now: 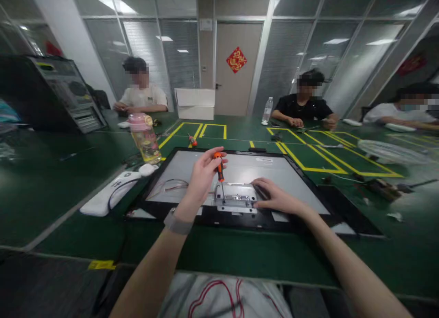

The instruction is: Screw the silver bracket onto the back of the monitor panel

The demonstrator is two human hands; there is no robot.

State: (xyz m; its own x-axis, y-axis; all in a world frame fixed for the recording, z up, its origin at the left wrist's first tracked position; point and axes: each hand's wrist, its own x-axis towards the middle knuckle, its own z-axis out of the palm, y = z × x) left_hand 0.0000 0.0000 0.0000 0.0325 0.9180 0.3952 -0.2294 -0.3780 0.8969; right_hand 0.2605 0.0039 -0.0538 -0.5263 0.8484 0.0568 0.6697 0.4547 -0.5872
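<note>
Head camera looks down as we hold a small orange screwdriver [219, 168] upright, its tip on the silver metal box [236, 198] on the flat screen panel [281, 172]. Our left hand [202, 176] pinches the handle, and our right hand [276, 197] rests flat with loose fingers beside the box. A pink bottle [144, 137] stands off to the left on the green table [51, 190].
</note>
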